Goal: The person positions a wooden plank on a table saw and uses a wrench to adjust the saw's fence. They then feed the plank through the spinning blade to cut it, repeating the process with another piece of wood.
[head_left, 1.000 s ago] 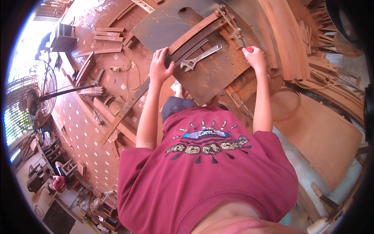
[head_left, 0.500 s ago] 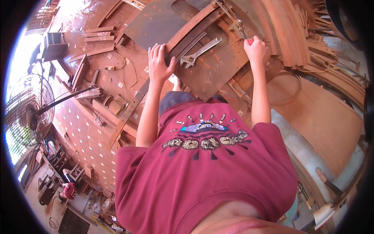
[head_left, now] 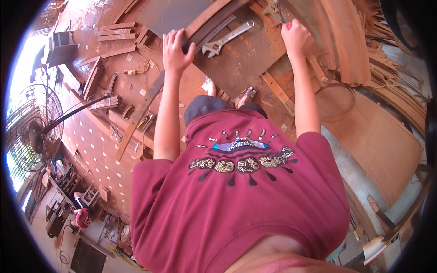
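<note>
My left hand [head_left: 176, 52] rests at the near end of a long wooden bar [head_left: 211, 17], fingers stretched out and thumb apart. The bar lies across a dark metal tabletop [head_left: 248, 54]. My right hand [head_left: 297, 38] is closed in a fist by a metal clamp-like fitting [head_left: 273, 12] at the table's right side. A small red spot shows at its fingers; what they grip is hidden. Between my hands, an adjustable wrench [head_left: 227, 40] lies on the metal. Beside the bar runs a dark strip with a row of marks [head_left: 217, 31].
Curved wooden boards [head_left: 343, 43] are stacked at the right, with a large thin panel [head_left: 373, 136] nearer. A standing fan [head_left: 36, 127] is at the left. Wood strips [head_left: 117, 32] and a cable [head_left: 132, 72] lie on the floor. Another person [head_left: 83, 217] is far off, lower left.
The tabletop, wrench and both hands now sit higher in the picture, and my feet show below the table edge. Both hands keep their places at the bar and the fitting.
</note>
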Demonstrator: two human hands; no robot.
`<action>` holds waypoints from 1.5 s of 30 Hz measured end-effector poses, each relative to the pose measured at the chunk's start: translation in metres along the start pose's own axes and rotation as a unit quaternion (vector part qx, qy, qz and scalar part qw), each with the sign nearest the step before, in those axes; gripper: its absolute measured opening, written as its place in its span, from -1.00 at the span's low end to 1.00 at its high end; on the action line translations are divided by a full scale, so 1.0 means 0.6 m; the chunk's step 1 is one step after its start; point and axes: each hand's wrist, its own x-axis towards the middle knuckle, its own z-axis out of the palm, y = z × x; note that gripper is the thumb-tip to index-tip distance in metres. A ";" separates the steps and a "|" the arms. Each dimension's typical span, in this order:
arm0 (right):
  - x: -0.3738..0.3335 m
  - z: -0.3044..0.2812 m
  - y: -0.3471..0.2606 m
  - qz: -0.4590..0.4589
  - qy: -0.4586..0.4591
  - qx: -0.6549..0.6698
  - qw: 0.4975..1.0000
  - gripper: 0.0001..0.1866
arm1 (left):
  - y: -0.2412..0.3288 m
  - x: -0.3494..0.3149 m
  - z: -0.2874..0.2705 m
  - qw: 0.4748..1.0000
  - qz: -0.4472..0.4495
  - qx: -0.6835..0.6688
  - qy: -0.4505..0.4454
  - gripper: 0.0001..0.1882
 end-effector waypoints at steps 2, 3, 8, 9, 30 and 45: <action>0.013 0.019 -0.017 -0.013 0.010 0.010 1.000 -0.77 | -0.024 0.013 0.000 1.000 0.014 0.006 -0.002 -0.45; 0.037 0.026 -0.040 0.001 -0.023 0.023 0.999 -0.76 | -0.047 0.040 -0.006 1.000 0.018 -0.005 -0.010 -0.45; 0.159 0.014 -0.216 0.014 -0.025 0.055 0.998 -0.74 | -0.222 0.168 -0.045 0.999 0.018 -0.007 -0.027 -0.40; 0.173 0.018 -0.234 0.012 -0.037 0.065 0.997 -0.72 | -0.243 0.173 -0.043 0.999 0.022 -0.002 -0.024 -0.39; 0.339 0.048 -0.464 0.014 -0.148 0.081 0.986 -0.56 | -0.467 0.305 -0.069 0.999 0.034 -0.004 -0.035 -0.27; 0.313 0.083 -0.352 -0.004 -0.237 0.225 0.945 -0.50 | -0.401 0.265 -0.067 0.996 -0.026 -0.061 -0.056 -0.15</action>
